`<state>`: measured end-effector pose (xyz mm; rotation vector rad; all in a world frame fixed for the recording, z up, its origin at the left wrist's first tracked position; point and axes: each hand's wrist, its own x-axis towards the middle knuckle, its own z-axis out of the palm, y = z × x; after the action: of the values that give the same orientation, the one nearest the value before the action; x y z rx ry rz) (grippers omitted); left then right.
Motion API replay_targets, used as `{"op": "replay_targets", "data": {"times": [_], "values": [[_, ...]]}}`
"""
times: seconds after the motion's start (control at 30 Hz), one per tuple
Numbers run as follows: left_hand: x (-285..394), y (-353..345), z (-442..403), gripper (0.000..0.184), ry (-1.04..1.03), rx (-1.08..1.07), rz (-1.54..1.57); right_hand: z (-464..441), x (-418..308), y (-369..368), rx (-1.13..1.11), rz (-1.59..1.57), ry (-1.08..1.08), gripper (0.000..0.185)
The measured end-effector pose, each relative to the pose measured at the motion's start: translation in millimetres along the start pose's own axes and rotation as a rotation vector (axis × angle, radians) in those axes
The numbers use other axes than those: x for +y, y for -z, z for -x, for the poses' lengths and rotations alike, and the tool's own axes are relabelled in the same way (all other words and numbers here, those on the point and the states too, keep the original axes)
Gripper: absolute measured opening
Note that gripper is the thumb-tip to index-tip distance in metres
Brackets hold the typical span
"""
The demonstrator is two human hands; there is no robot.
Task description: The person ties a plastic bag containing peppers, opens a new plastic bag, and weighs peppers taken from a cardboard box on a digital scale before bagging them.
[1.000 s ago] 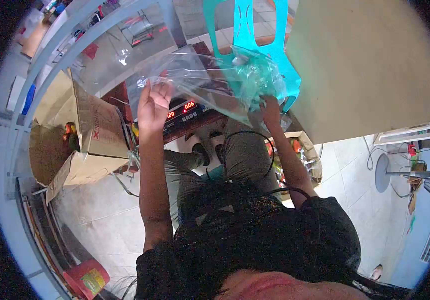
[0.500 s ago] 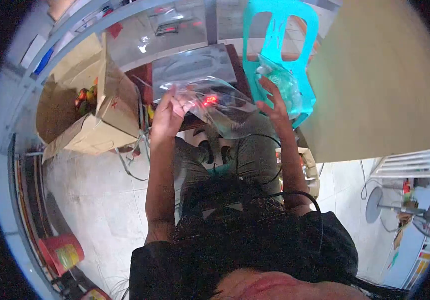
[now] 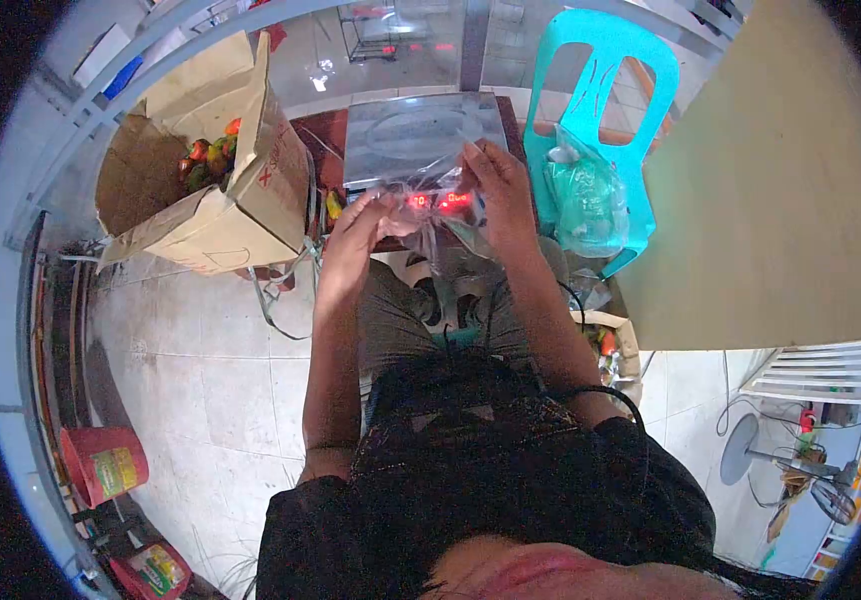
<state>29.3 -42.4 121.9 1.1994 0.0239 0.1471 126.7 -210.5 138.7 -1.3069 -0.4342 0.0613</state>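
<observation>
A clear plastic bag [image 3: 437, 245] stretches between my hands, in front of a digital scale [image 3: 420, 135] with a flat metal platform. Red digits glow through the film. On the left, my left hand [image 3: 355, 235] pinches one side of the bag. My right hand [image 3: 498, 190] has its fingers closed on the opposite edge, near the front of the platform. Beyond my right hand, a bundle of greenish plastic bags [image 3: 587, 200] rests on a turquoise plastic chair [image 3: 547, 75].
An open cardboard box [image 3: 195, 235] at left holds red, yellow and green produce [image 3: 212, 160]. Another box [image 3: 630, 370] with produce stands low on the right. Red tubs [image 3: 105, 465] lie at lower left. A tan panel [image 3: 760, 200] and a fan [image 3: 740, 450] are at right.
My right hand has moved left from beside the chair and closed on the bag, its fingers spread before. The bag is drawn narrower. The whole view has shifted slightly.
</observation>
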Motion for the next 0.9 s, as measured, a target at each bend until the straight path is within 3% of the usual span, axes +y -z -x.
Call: {"op": "replay_targets", "data": {"times": [0.13, 0.3, 0.4, 0.5, 0.63, 0.7, 0.83, 0.9], "values": [[-1, 25, -2, 0.03, 0.011, -0.022, -0.156, 6, -12, 1, -0.013, -0.082, -0.217, 0.021], [24, 8, -3, 0.042, -0.028, 0.131, -0.213, 6, -18, -2, -0.026, 0.122, -0.072, 0.018], [48, -16, 4, 0.044, -0.073, 0.247, -0.068, 5, -15, -4, -0.031, 0.249, 0.041, 0.017], [66, -23, 3, 0.039, -0.093, 0.123, -0.5, 5, -13, -4, -0.092, 0.371, 0.13, 0.015], [57, -31, 0, 0.022, -0.106, -0.034, -0.524, 3, -5, -3, -0.142, 0.406, 0.168, 0.013], [46, -23, -7, 0.015, -0.112, -0.058, -0.571, 5, -7, 0, -0.234, 0.274, 0.084, 0.013], [55, 6, -10, 0.013, -0.243, 0.309, -0.358, 6, -16, 28, -0.597, 0.334, -0.135, 0.016], [69, 16, 1, 0.014, -0.267, 0.446, -0.304, 8, -9, 53, -0.617, 0.36, -0.133, 0.016]]}}
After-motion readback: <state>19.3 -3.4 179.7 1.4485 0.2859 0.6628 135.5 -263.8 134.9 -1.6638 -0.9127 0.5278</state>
